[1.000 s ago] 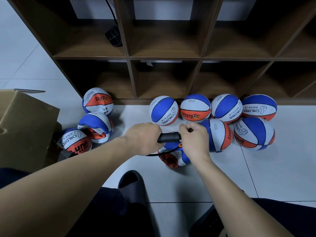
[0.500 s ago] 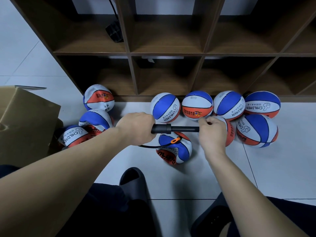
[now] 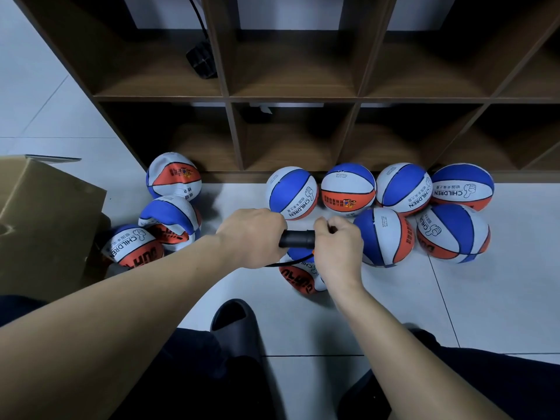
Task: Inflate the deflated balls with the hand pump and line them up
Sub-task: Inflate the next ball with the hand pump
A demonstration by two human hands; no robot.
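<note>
1. A view from a head camera looks down at two bare forearms reaching over a pale tiled floor (image 3: 454, 298) toward a dark wooden cubby shelf (image 3: 291, 95).
2. The left hand (image 3: 251, 234) is curled in a fist around one end of a black hand pump (image 3: 297, 238), held level above the floor.
3. The right hand (image 3: 338, 247) is closed around the pump's other end, right against the barrel, so only a short black stretch shows between the two fists.
4. A thin black hose with an orange fitting (image 3: 312, 254) drops from the pump to a partly soft ball (image 3: 300, 275), mostly hidden beneath the hands.
5. Four round red, white and blue balls sit in a row against the shelf base; the leftmost one (image 3: 292, 192) is just beyond the left hand.
6. Two more round balls (image 3: 385, 236) lie in front of that row, to the right.
7. Three dented balls (image 3: 171, 222) cluster at left, beside a cardboard box (image 3: 45, 219).
8. A dark slipper (image 3: 236, 322) shows near the bottom.
</note>
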